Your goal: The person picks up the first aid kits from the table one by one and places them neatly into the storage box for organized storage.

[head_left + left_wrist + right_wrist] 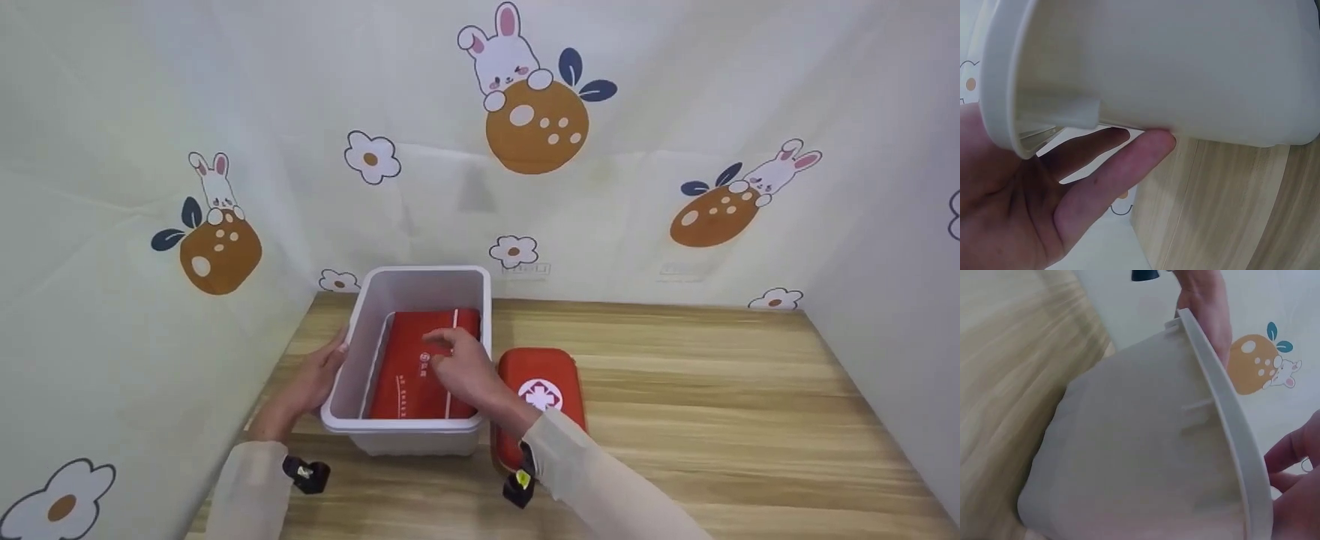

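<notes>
A pale grey-white plastic bin stands on the wooden table. Inside it lies a flat red pouch-like item with white stripes and small white lettering. My left hand is at the bin's left side, its thumb up by the rim. In the left wrist view, straight fingers of that hand touch the bin's outer wall. My right hand reaches over the right rim, above the red item, thumb and forefinger apart and nothing between them. Beneath the right forearm is a red first-aid case with a white cross emblem, partly covered.
A light cloth printed with rabbits and flowers hangs along the back and both sides. The wood-grain tabletop extends to the right of the case. Small black devices are worn on both wrists.
</notes>
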`<state>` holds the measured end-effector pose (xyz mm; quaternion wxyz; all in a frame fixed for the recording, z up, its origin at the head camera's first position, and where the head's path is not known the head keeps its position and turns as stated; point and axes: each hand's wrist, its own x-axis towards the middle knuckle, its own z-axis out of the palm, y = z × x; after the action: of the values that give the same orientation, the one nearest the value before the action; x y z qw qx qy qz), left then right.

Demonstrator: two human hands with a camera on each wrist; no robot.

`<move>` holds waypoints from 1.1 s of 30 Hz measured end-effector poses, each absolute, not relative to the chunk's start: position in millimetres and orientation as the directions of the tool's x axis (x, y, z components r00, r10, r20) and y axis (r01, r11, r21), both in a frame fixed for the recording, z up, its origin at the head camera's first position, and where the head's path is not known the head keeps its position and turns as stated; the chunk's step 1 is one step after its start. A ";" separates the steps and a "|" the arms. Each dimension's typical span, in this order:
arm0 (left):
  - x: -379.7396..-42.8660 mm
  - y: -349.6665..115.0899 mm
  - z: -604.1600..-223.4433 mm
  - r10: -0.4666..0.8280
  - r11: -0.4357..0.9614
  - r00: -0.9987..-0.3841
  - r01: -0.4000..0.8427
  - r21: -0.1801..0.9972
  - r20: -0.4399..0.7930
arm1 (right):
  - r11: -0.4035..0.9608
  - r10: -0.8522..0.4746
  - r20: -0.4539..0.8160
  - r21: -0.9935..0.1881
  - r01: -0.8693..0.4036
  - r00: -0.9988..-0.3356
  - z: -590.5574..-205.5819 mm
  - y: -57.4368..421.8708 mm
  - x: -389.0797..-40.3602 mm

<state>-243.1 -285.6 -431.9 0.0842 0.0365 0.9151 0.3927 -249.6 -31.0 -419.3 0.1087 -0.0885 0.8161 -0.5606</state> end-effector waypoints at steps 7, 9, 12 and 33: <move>-240.9 -284.0 -430.9 0.115 0.671 -0.986 -0.012 0.742 -0.119 | 0.377 -0.375 0.098 -0.892 -0.248 -0.922 -423.8 -14.7 -241.0; -241.8 -283.3 -430.8 0.118 0.673 -0.986 -0.009 0.740 -0.119 | 0.418 -0.380 0.167 -0.847 -0.330 -0.910 -425.0 -9.9 -238.4; -242.5 -282.6 -430.8 0.128 0.679 -0.985 0.004 0.734 -0.113 | 0.495 -0.351 0.245 -0.771 -0.401 -0.904 -427.0 -2.9 -233.7; -242.6 -284.2 -433.8 0.112 0.687 -0.990 0.013 0.727 -0.088 | 0.543 -0.274 0.599 -0.549 -0.635 -0.752 -477.3 46.0 -231.9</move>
<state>-242.6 -284.2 -433.8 0.0627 0.0340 0.9162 0.3944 -231.9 46.0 -477.3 -0.2281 -0.2682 0.8482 -0.3957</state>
